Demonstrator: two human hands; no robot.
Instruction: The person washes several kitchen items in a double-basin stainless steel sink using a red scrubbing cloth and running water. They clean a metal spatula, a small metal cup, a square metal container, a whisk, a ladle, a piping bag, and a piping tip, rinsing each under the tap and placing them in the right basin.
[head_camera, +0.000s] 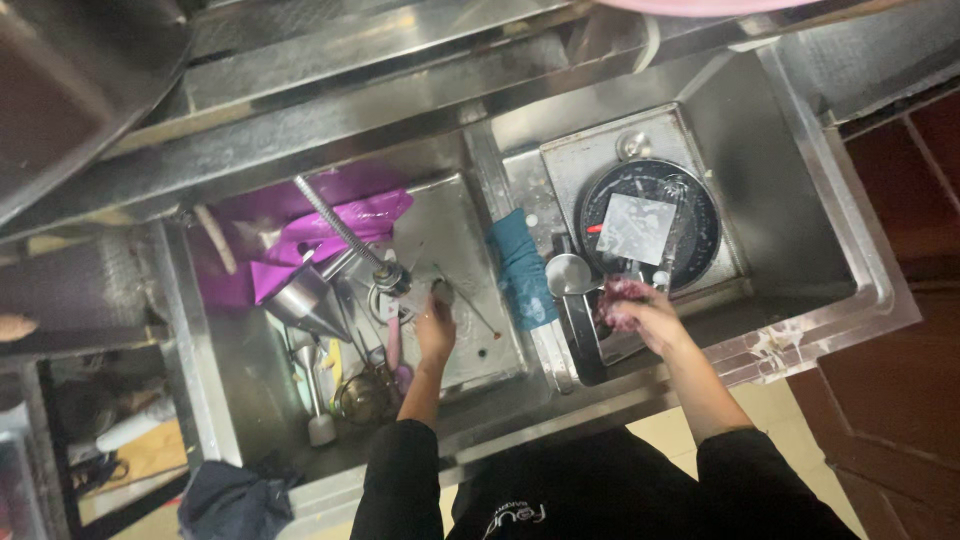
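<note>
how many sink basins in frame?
2. The left basin holds a funnel and utensils, with the left hand over it. The right basin holds a black pan, near the right hand. None seem hidden.

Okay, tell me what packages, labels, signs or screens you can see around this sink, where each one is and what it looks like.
Purple plastic bag: crumpled at the back of the left sink basin, behind the hose; glossy magenta.
Pale square sheet: lying on the round dark pan in the right basin, above the right hand; whitish-grey, could be a label or wrapper, too blurred to tell.
No signs or screens in view.
</note>
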